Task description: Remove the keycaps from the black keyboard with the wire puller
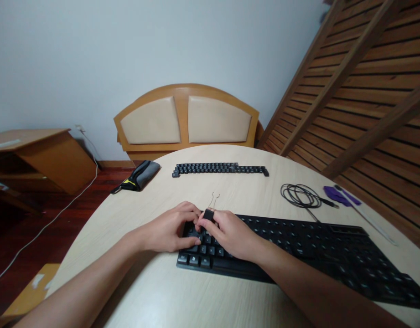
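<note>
My right hand (235, 234) pinches the black handle of a wire keycap puller (209, 214) between thumb and fingers. Its two thin hooked wires point up and away from me, clear of the keys. Below lies a black keyboard (244, 269), set at a slant across the near side of the table. On its left end rests my left hand (177, 225), thumb and curled fingers apart over the letter keys, its fingertips close to the right hand's. Both hands hide part of the upper left keys. Farther back, loose black keycaps (210, 168) stand in rows.
The round pale table (144, 291) carries a grey and black pouch (141, 175) at left. To the right lie a coiled cable (298, 196), a purple cloth (339, 195) and a thin brush-like stick (367, 216). A headboard (185, 118) stands behind; a slatted wooden panel (367, 91) leans at right.
</note>
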{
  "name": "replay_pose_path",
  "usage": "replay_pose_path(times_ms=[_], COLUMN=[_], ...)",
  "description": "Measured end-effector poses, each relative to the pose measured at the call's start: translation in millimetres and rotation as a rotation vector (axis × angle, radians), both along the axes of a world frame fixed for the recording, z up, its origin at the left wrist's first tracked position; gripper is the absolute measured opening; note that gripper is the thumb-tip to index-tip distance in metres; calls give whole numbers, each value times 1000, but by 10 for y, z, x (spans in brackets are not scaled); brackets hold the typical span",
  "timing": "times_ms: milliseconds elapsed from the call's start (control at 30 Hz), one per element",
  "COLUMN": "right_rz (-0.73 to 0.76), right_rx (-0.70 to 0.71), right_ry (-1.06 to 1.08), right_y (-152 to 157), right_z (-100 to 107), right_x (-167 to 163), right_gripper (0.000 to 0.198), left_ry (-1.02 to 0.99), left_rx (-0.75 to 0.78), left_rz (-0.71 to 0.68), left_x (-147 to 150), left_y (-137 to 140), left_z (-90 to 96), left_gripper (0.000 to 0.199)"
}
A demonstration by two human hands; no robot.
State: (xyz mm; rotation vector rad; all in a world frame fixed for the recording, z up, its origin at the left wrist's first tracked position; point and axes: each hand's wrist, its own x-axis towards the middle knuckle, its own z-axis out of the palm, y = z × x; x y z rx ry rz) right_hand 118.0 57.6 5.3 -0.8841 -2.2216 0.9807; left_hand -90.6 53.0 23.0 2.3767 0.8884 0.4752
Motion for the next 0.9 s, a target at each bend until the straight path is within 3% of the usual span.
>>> replay_pose_path(times_ms=[300,900], right_rz=[-60,-67], right_rx=[31,-20], right_ry=[-141,-66], right_y=[-23,-13], right_z=[8,-8], right_x=[-7,-6], right_gripper=[32,22], left_ry=[-3,-51], left_rx=[-9,-80], left_rz=[7,3], left_x=[-10,6], left_y=[11,-8], left_z=[-37,-77], left_gripper=[18,21])
